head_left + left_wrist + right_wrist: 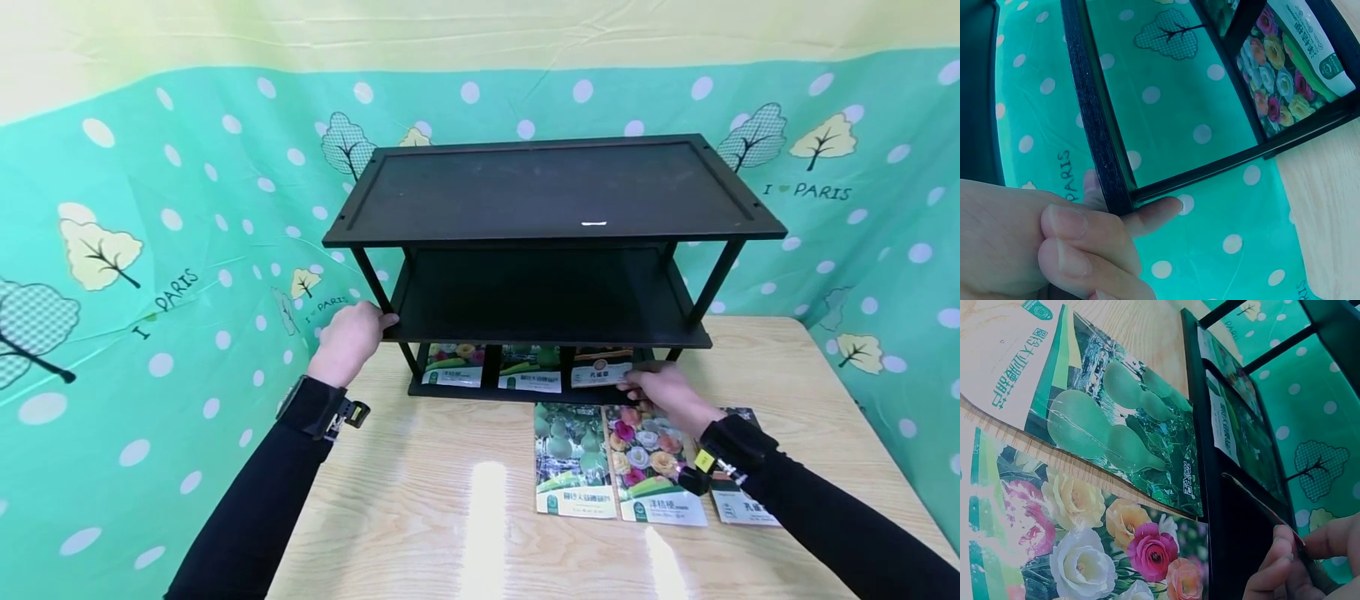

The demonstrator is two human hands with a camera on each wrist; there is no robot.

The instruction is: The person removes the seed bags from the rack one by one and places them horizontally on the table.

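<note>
A black tiered shelf rack (547,192) stands on the table. My left hand (348,337) grips the front left corner of its middle tier, fingers wrapped at the frame (1100,125). At the bottom tier's right end, my right hand (663,390) pinches a seed packet (600,372) by its edge. In the right wrist view this packet (1263,509) is tilted up from the tier, seen nearly edge-on. Beside it on that tier lie a gourd seed packet (529,371) and a flower seed packet (453,367), partly hidden under the middle tier.
On the table before the rack lie a gourd packet (573,458), a flower packet (652,467) and a third packet (742,504), partly covered by the right forearm. A green dotted cloth (187,333) hangs around the wooden table (405,500).
</note>
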